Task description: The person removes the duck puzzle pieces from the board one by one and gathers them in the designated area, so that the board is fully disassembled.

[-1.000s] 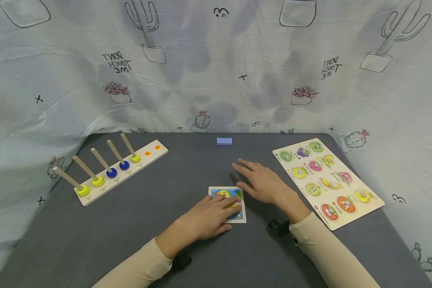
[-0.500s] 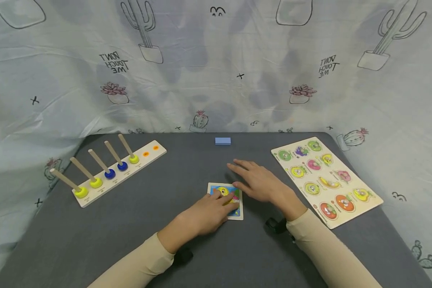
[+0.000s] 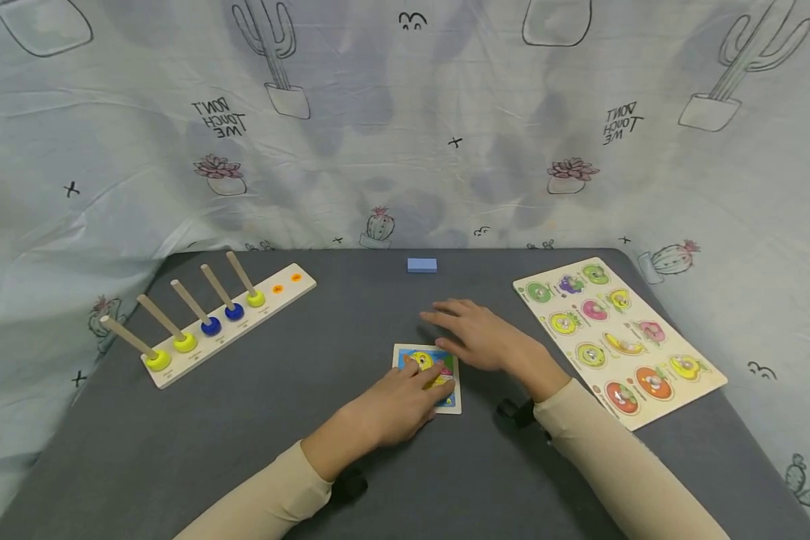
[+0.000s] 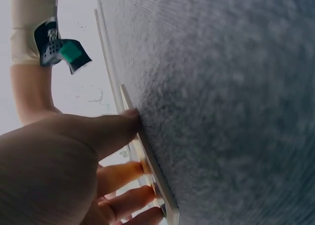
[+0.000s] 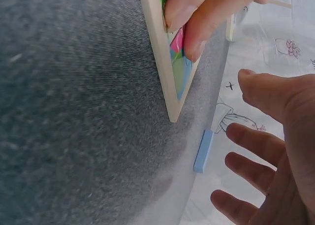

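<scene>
A small square wooden picture puzzle (image 3: 454,405) with a light frame and a yellow cartoon figure lies flat on the grey table. My left hand (image 3: 394,405) rests on it, fingertips spread on its colourful face. In the left wrist view the thumb (image 4: 115,129) touches the puzzle's edge while the other fingers press its top. Just to the right, my right hand (image 3: 482,337) hovers above the table with fingers loosely extended and nothing in them. Part of the picture is hidden under my left fingers.
A blue block (image 3: 421,265) lies near the table's back edge. On the left stands a pegboard (image 3: 209,341) with several upright dowels and yellow and blue rings. A fruit knob puzzle (image 3: 617,341) lies on the right. Behind hangs a patterned cloth (image 3: 351,150).
The picture puzzle has shifted slightly away from me under my left hand. My left thumb has drawn in toward it. My right hand has moved a little left, closer to the puzzle.
</scene>
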`<state>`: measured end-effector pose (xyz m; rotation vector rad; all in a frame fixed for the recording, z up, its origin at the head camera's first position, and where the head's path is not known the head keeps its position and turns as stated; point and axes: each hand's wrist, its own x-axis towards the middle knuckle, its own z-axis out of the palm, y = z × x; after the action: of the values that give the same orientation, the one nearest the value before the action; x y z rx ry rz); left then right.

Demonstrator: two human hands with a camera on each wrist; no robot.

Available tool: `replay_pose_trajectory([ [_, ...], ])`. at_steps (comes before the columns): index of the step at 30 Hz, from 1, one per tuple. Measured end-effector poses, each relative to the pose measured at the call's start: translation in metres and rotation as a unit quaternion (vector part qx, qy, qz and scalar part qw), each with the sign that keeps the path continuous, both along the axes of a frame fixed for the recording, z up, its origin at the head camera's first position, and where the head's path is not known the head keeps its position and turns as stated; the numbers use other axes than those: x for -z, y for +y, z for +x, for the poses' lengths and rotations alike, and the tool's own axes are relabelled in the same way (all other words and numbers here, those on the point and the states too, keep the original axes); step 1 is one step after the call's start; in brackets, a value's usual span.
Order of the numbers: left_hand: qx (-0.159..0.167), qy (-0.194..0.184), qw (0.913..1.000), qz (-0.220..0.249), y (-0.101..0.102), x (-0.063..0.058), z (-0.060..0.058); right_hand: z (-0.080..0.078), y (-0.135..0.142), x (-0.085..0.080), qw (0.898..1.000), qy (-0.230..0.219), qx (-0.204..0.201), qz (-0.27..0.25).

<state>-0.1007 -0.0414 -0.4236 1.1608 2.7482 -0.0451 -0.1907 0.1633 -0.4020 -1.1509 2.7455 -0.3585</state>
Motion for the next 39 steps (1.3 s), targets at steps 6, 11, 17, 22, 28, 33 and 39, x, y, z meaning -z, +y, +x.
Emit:
replay_pose_trajectory([
  [6, -0.004, 0.025, 0.9997, 0.002, 0.001, 0.001, 0.002, -0.005, -0.009, 0.000, 1.000, -0.013, -0.014, 0.006],
  [11, 0.002, 0.027, 0.9996, -0.012, 0.002, 0.004, 0.001, -0.007, -0.012, 0.000, 0.999, -0.029, -0.042, 0.001],
  [17, 0.001, -0.007, 0.9998, -0.020, -0.001, 0.003, 0.003, -0.011, -0.013, 0.002, 0.995, -0.060, -0.082, -0.020],
  [22, 0.000, -0.022, 0.9997, -0.008, -0.005, 0.003, 0.005, -0.017, -0.016, 0.003, 0.990, -0.097, -0.092, -0.040],
  [28, 0.010, -0.022, 0.9997, 0.000, -0.005, 0.002, 0.002, -0.026, -0.015, 0.003, 0.984, -0.129, -0.103, -0.062],
  [33, 0.003, -0.030, 0.9995, -0.008, -0.005, 0.002, 0.003, -0.031, -0.024, 0.007, 0.981, -0.139, -0.118, -0.064],
  [39, 0.015, -0.012, 0.9996, -0.019, -0.007, 0.002, 0.004, -0.034, -0.035, 0.010, 0.981, -0.139, -0.121, -0.054],
])
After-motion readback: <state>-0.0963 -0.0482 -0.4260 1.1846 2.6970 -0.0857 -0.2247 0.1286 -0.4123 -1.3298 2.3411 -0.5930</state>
